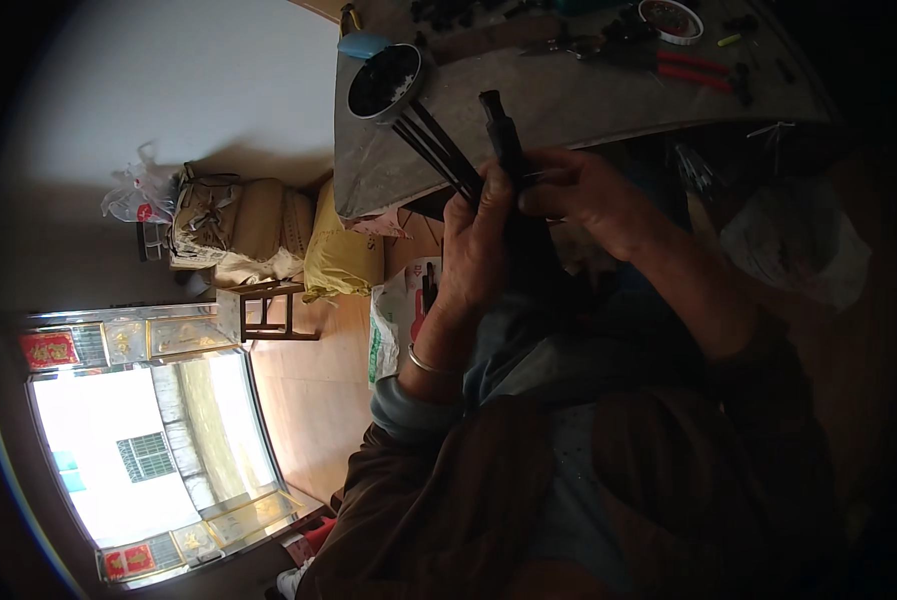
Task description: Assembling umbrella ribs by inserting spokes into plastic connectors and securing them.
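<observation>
Both hands work a bundle of dark rods at the bench [568,100].
The left hand [473,250] grips the dark rods [438,150]; the right hand [588,195] pinches a black strip [503,130] beside them.

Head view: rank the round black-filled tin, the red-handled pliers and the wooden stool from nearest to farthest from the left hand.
1. Round black-filled tin: just above the left hand, at the near edge of the table.
2. Red-handled pliers: farther up and to the right, on the tabletop.
3. Wooden stool: off to the left on the floor, roughly as far as the pliers, too close to call.
</observation>
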`<state>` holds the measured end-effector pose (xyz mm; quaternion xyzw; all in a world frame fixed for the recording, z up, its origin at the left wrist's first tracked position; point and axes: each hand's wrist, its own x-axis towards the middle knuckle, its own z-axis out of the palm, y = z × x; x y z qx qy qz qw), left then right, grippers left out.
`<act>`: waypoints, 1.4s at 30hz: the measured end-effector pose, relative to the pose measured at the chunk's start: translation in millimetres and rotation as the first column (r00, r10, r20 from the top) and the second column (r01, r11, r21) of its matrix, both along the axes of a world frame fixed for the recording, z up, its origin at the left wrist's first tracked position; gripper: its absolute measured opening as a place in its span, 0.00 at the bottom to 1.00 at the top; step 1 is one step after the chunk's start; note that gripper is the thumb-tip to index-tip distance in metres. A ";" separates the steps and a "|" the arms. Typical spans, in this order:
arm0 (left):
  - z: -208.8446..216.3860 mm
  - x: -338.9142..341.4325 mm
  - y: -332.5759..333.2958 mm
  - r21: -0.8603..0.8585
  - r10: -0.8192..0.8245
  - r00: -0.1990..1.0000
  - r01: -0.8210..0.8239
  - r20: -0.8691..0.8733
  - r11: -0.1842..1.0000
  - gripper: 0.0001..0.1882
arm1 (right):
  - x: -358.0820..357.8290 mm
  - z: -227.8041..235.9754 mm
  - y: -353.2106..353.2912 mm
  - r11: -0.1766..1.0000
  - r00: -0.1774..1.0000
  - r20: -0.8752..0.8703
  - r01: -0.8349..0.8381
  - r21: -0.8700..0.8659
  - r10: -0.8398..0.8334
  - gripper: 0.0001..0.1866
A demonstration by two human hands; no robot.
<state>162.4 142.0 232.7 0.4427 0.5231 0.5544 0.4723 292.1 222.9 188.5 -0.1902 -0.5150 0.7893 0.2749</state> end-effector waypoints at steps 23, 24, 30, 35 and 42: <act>-29.7 4.1 22.3 0.047 0.060 0.997 -0.058 -0.048 0.997 0.26 | -16.5 -20.1 -1.2 0.948 0.946 -0.059 0.316 -0.046 -0.319 0.21; -34.8 3.1 24.7 0.058 0.123 0.991 -0.120 -0.056 0.991 0.26 | -15.0 -17.2 0.7 0.948 0.946 -0.064 0.317 -0.037 -0.319 0.21; -26.5 10.1 20.1 0.016 0.197 0.980 -0.197 -0.035 0.980 0.24 | 0.9 0.5 12.6 0.713 0.865 0.094 0.339 0.614 -0.493 0.11; -31.6 11.4 21.2 0.068 0.216 0.976 -0.216 -0.002 0.974 0.24 | 3.6 6.2 14.7 0.979 0.976 0.076 0.198 0.058 -0.202 0.09; -32.9 7.3 19.4 0.100 0.200 0.976 -0.209 0.087 0.973 0.22 | -0.4 -0.3 -15.0 0.826 0.864 0.026 0.470 0.312 -0.502 0.07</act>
